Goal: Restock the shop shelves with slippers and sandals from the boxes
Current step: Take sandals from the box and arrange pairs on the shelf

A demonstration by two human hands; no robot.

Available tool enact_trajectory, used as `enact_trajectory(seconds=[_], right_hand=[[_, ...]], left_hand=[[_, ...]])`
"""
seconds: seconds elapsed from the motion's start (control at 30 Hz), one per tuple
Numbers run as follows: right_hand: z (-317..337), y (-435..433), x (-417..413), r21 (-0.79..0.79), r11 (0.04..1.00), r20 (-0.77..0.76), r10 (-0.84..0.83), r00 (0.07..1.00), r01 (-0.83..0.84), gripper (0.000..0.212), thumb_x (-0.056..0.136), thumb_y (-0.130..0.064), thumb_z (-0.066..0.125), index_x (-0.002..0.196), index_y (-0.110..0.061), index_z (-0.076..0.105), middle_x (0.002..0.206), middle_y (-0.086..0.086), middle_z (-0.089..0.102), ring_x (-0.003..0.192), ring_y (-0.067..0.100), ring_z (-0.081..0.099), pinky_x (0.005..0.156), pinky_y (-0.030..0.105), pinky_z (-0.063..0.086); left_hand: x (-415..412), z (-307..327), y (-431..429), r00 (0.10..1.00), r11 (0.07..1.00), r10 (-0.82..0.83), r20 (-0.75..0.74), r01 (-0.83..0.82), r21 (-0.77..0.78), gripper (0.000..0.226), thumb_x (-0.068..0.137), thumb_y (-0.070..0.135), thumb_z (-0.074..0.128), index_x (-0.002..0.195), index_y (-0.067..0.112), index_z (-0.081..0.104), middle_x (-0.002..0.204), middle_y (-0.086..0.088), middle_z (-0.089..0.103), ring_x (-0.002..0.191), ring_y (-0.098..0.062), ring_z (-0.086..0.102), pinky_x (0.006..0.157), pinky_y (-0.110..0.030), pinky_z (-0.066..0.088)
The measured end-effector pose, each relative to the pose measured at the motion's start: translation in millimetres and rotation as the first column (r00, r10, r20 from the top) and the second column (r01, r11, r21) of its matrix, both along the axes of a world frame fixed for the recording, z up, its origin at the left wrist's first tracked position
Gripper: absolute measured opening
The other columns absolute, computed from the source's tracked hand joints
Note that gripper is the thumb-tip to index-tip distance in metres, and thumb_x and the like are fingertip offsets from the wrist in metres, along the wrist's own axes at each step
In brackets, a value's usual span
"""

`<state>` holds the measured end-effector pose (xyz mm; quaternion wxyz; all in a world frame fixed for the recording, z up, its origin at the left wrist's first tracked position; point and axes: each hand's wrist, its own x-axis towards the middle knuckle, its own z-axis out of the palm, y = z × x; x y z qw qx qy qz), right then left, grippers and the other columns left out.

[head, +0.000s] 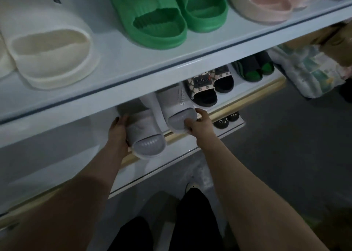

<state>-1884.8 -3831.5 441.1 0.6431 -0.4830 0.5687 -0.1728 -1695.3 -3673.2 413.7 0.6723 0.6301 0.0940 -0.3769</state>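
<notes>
Two grey slippers, gripped in curled fingers (left hand, right hand), overhang the shelf lip beneath; released early, they could fall.

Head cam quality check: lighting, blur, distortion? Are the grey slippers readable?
Head view: dim overall, upper shelf lit brightest, floor nearly black. Head view: shelf edges bow from wide-angle distortion. Head view: soft throughout, no glare; left grey slipper and right grey slipper, with left hand and right hand gripping them, are readable, strap lettering blurred.
</notes>
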Motion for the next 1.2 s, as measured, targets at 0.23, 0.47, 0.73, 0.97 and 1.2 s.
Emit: enact_trajectory(seconds=[0.23,0.47,0.73,0.97,1.2], right_hand=[[-38.2,-34.4,56.1,-0.060,0.989,-0.003,0.132,0.991,-0.132,0.054,0.088,-0.005,0.066,0.135,-0.021,0.046,0.100,0.019,0.065,0.080,0.027,0.064,0.068,0.035,0.057],[-56.3,-56.3,86.3,-0.063,0.978,-0.081,0.195,0.977,-0.200,0.066,0.087,0.010,0.055,0.139,-0.029,0.044,0.114,0.014,0.063,0.091,0.025,0.064,0.066,0.032,0.060],[-47.5,-49.3,82.8,-0.104,0.920,-0.168,0.359,0.918,-0.379,0.074,0.085,0.015,0.050,0.147,-0.023,0.041,0.127,0.006,0.057,0.124,0.029,0.055,0.099,0.031,0.049],[-4.1,-25.1,36.1,-0.059,0.957,-0.107,0.277,0.955,-0.284,0.064,0.092,0.004,0.052,0.148,-0.026,0.042,0.147,0.008,0.046,0.130,0.019,0.047,0.090,0.029,0.047],[58.3,23.0,-23.7,-0.137,0.985,-0.060,0.095,0.994,-0.103,0.055,0.092,0.000,0.057,0.140,-0.025,0.049,0.133,0.007,0.054,0.117,0.018,0.054,0.078,0.024,0.046]], left_hand=[[37.8,-15.0,-34.7,0.981,0.987,0.104,0.165,-0.122,0.106,0.037,0.083,0.041,0.068,0.113,0.020,0.068,0.111,0.000,0.069,0.105,-0.024,0.063,0.095,-0.043,0.052],[43.5,-22.2,-42.7,0.933,0.956,0.041,0.357,-0.141,0.257,0.046,0.093,0.034,0.061,0.129,0.006,0.059,0.129,-0.011,0.061,0.114,-0.025,0.057,0.087,-0.030,0.045],[26.8,-9.0,-37.4,0.933,0.913,-0.022,0.360,-0.128,0.388,0.045,0.089,0.028,0.065,0.129,0.010,0.056,0.126,-0.003,0.056,0.103,-0.015,0.058,0.083,-0.021,0.049],[-6.3,30.5,-28.7,0.916,0.910,-0.115,0.385,-0.058,0.410,0.037,0.097,0.020,0.057,0.130,0.003,0.056,0.129,-0.008,0.059,0.120,-0.023,0.054,0.083,-0.017,0.038],[-53.9,86.3,-14.9,0.872,0.937,-0.313,0.376,0.219,0.272,0.027,0.089,0.016,0.064,0.116,0.012,0.063,0.108,0.002,0.065,0.103,-0.016,0.062,0.086,-0.023,0.044]])
